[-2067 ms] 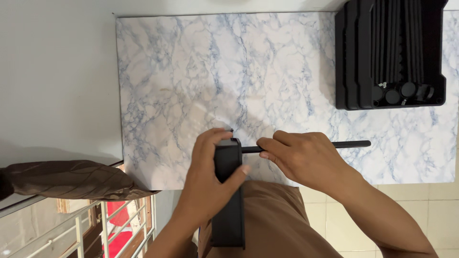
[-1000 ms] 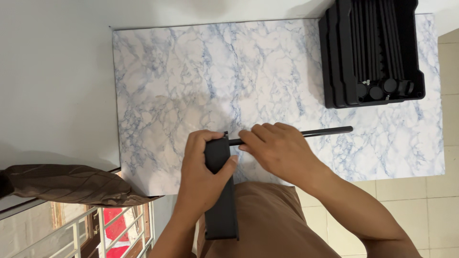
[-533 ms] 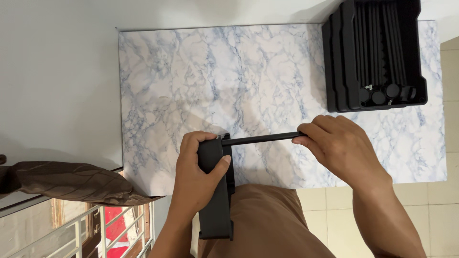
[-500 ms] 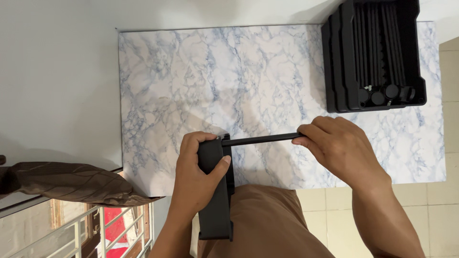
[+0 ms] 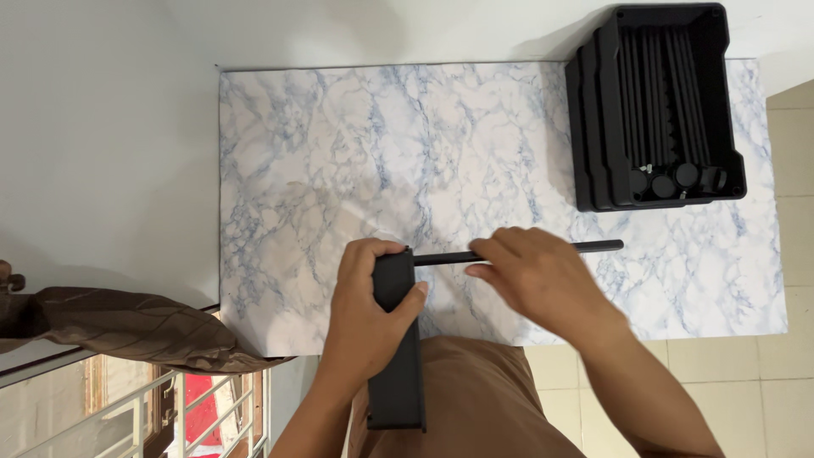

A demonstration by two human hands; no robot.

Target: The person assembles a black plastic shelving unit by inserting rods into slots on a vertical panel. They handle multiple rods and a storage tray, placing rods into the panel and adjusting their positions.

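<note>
My left hand (image 5: 366, 307) is wrapped around the upper end of a flat black rectangular panel (image 5: 397, 373) that stands on edge at the table's near side and reaches down over my lap. A thin black rod (image 5: 593, 247) lies across the marble-patterned table (image 5: 339, 153), its left end meeting the panel's top corner. My right hand (image 5: 534, 276) rests on the rod near its left half, fingers curled around it.
A black plastic crate (image 5: 660, 106) holding several black rods and round caps stands at the table's far right corner. A brown cloth (image 5: 127, 326) lies to the left beyond the table's edge. A white wall runs along the left and far sides.
My right hand has slid left along the rod from its right end toward the panel. The left hand keeps its hold on the panel.
</note>
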